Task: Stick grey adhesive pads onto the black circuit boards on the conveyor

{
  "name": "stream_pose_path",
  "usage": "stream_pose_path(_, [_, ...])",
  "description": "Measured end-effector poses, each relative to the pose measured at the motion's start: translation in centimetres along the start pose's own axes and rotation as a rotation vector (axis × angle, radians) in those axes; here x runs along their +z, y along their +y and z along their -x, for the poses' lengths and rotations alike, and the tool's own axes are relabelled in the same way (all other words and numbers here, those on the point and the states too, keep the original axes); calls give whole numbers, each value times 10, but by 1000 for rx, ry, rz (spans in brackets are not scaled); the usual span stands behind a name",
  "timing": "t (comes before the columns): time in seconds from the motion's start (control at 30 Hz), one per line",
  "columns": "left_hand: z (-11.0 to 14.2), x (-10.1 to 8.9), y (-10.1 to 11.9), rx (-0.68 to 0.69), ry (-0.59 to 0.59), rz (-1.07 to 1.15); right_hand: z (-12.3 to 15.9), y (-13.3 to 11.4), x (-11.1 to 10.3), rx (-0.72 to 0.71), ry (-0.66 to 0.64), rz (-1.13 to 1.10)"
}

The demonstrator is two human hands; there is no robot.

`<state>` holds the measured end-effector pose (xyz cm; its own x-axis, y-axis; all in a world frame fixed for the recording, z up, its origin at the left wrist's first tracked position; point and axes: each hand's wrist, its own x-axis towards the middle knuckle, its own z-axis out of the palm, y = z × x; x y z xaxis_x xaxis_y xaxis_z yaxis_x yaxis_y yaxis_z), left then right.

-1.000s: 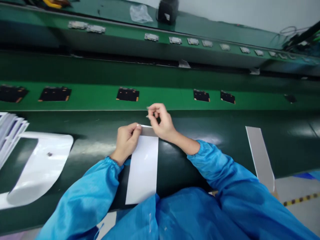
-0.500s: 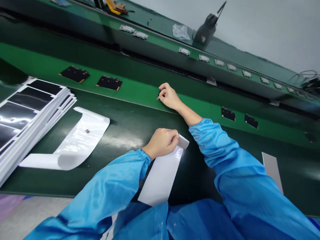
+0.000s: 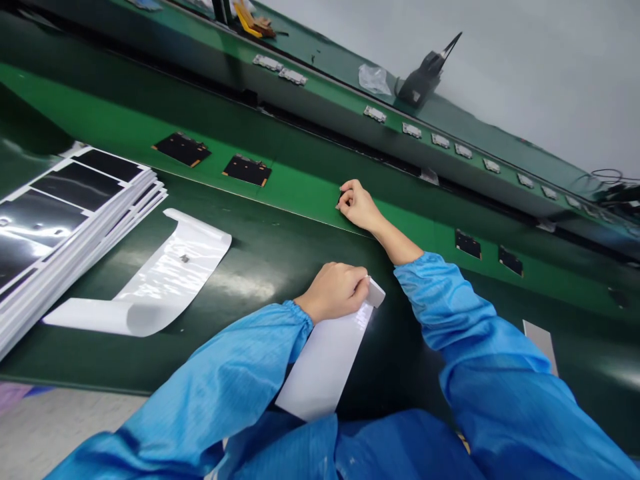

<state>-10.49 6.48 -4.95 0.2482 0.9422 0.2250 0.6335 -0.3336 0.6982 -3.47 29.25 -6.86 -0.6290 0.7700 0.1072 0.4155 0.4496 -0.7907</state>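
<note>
My left hand (image 3: 336,291) is closed on the upper end of a long white strip (image 3: 325,363) that lies on the dark green bench (image 3: 260,267) in front of me. My right hand (image 3: 357,205) is stretched forward onto the bright green conveyor belt (image 3: 300,190). Its fingers are curled and pinched together on something small at the belt's near edge, which the fingers mostly hide. Both arms are in blue sleeves.
Black flat boards (image 3: 247,170) lie spaced along the belt, two to the left (image 3: 183,148) and two to the right (image 3: 467,243). A stack of black-and-white sheets (image 3: 60,213) and a curled white liner (image 3: 150,287) lie at left. A grey strip (image 3: 543,340) lies at right.
My right hand left the top of the white strip and reached forward onto the conveyor belt, closing at a black board there. My left hand kept hold of the strip. The view swung left.
</note>
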Motion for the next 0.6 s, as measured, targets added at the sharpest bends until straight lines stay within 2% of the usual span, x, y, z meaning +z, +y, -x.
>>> stream_pose_path(0.27, [-1, 0, -2, 5, 13, 31, 8, 6, -12, 75, 9, -3])
stream_pose_path(0.6, [-1, 2, -3, 11, 26, 56, 20, 5, -29, 61, -13, 140])
